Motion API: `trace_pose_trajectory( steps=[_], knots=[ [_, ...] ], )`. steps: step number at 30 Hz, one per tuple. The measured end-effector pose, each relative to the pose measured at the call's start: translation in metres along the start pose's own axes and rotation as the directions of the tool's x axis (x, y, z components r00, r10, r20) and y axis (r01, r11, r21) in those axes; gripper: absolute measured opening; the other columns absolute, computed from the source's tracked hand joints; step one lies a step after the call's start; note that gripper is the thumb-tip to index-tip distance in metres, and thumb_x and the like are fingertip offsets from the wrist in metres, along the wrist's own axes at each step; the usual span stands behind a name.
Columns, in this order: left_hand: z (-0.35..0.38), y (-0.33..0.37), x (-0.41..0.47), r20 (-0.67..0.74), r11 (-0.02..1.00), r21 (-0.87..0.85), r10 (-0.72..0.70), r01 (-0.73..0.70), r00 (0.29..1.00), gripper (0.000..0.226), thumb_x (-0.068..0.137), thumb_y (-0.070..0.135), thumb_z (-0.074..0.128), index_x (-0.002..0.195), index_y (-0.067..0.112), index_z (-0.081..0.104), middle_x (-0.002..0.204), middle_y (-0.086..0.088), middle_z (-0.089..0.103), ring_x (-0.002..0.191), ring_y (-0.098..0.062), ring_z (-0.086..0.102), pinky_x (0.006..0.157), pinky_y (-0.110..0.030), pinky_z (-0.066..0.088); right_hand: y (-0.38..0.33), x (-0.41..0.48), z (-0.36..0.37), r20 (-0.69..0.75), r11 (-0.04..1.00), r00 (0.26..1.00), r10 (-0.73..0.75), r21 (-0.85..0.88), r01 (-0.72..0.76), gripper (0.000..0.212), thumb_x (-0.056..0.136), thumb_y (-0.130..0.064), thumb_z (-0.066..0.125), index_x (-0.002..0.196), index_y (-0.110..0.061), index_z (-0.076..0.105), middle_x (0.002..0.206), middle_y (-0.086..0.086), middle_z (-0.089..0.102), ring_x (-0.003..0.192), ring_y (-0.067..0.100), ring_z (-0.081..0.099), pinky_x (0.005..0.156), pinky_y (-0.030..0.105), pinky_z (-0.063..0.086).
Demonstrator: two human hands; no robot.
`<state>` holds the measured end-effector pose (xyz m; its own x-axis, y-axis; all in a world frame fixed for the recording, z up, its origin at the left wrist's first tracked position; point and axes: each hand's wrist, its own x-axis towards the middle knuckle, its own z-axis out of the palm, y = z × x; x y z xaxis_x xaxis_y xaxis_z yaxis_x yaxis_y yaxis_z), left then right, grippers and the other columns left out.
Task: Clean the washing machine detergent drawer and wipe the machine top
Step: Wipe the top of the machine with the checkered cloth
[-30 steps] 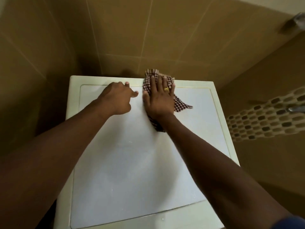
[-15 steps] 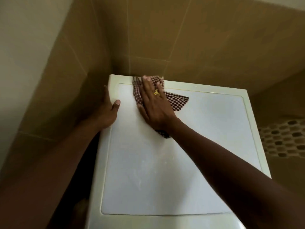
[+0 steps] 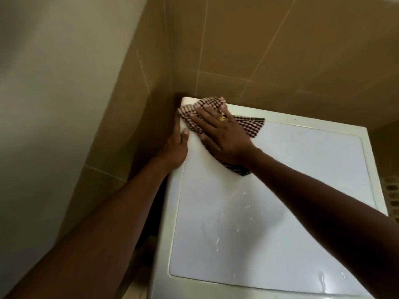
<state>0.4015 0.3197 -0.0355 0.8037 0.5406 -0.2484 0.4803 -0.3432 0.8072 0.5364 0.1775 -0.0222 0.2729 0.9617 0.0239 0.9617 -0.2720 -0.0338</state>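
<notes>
The right hand lies flat, fingers spread, pressing a checked cloth onto the far left corner of the white machine top; a gold ring sits on one finger. The left hand holds the top's left edge, thumb on the rim, fingers hidden down the side. Pale streaks mark the near surface. Brown tiled walls meet behind the corner.

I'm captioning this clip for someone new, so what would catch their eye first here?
The right hand, wearing a gold ring, presses a checked cloth flat on the far left corner of the white washing machine top. The left hand holds that top's left edge, and pale streaks mark the near part.
</notes>
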Motion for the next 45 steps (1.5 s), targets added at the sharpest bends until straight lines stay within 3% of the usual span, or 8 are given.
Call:
trace_pose_trajectory(
  steps=[5,11,17,24,29,35,41,45],
  knots=[
    [0.0,-0.001,0.0,0.022,1.0,-0.006,-0.026,0.026,0.999,0.061,0.112,0.029,0.028,0.163,0.019,-0.002,0.171,-0.007,-0.001,0.156,-0.022,0.007,0.111,-0.015,0.001,0.0,0.043,0.002,-0.061,0.881,0.879,0.474,0.035,-0.472,0.059,0.106,-0.046,0.023,0.157,-0.02,0.035,0.161,0.005,0.04,0.15,0.027,0.032,0.123,0.057,0.014],
    [0.002,-0.003,0.0,-0.009,0.998,-0.05,0.038,-0.038,0.999,0.06,0.111,0.021,0.033,0.161,0.007,0.003,0.168,-0.006,0.003,0.155,-0.016,0.002,0.097,0.005,-0.017,-0.005,0.031,0.001,-0.002,0.999,1.0,0.031,0.023,-0.031,0.055,0.109,-0.043,0.023,0.162,-0.027,0.023,0.169,-0.005,0.02,0.157,0.02,0.017,0.126,0.053,0.006],
    [0.001,0.002,-0.002,0.032,0.997,-0.062,-0.049,0.051,0.998,0.063,0.111,0.03,0.029,0.162,0.014,-0.004,0.171,-0.011,-0.002,0.157,-0.023,0.004,0.118,-0.022,0.003,-0.019,0.053,0.0,-0.066,0.903,0.901,0.429,0.044,-0.427,0.06,0.105,-0.045,0.021,0.161,-0.025,0.026,0.166,0.001,0.031,0.153,0.027,0.026,0.123,0.059,0.011],
    [-0.017,0.002,-0.055,0.035,0.97,-0.175,-0.164,0.168,0.986,0.06,0.111,0.037,0.026,0.163,0.027,-0.004,0.171,-0.005,0.011,0.154,-0.025,0.02,0.117,-0.027,0.018,-0.013,-0.032,-0.002,-0.016,0.985,0.985,0.174,0.007,-0.174,0.057,0.108,-0.044,0.023,0.162,-0.027,0.024,0.17,-0.001,0.019,0.157,0.026,0.017,0.125,0.055,0.01],
    [-0.011,-0.043,-0.116,0.097,0.956,-0.156,-0.236,0.249,0.967,0.046,0.111,0.035,0.03,0.145,0.013,0.052,0.145,-0.009,0.056,0.136,-0.028,0.05,0.107,-0.028,0.036,-0.033,-0.018,-0.009,-0.011,0.843,0.846,0.532,0.103,-0.529,0.063,0.105,-0.048,0.017,0.164,-0.025,0.014,0.172,0.002,0.007,0.158,0.03,0.004,0.124,0.059,0.0],
    [-0.009,-0.049,-0.112,-0.012,0.999,0.048,-0.003,0.004,1.0,0.063,0.104,0.045,0.028,0.159,0.016,0.033,0.158,-0.012,0.042,0.144,-0.031,0.04,0.12,-0.046,0.031,-0.065,-0.038,-0.004,0.051,1.0,0.999,-0.018,-0.002,0.018,0.057,0.108,-0.046,0.022,0.162,-0.029,0.018,0.17,-0.002,0.016,0.158,0.024,0.011,0.127,0.051,-0.001],
    [0.014,-0.043,-0.124,-0.066,0.99,-0.104,-0.098,0.091,0.993,0.055,0.11,0.042,0.027,0.162,0.023,0.022,0.163,-0.006,0.035,0.147,-0.028,0.037,0.121,-0.04,0.03,-0.039,-0.126,-0.014,-0.033,0.805,0.804,0.593,0.041,-0.592,0.059,0.107,-0.045,0.022,0.163,-0.025,0.019,0.171,0.0,0.015,0.158,0.027,0.011,0.124,0.058,0.008],
    [0.012,-0.04,-0.126,-0.075,0.987,-0.137,-0.095,0.084,0.993,0.055,0.11,0.042,0.027,0.161,0.021,0.024,0.163,-0.006,0.035,0.146,-0.027,0.037,0.121,-0.039,0.03,-0.119,-0.14,-0.003,-0.041,0.81,0.81,0.586,0.074,-0.582,0.061,0.107,-0.046,0.024,0.163,-0.024,0.015,0.171,0.001,0.011,0.158,0.03,0.006,0.124,0.06,0.004]
  ],
)
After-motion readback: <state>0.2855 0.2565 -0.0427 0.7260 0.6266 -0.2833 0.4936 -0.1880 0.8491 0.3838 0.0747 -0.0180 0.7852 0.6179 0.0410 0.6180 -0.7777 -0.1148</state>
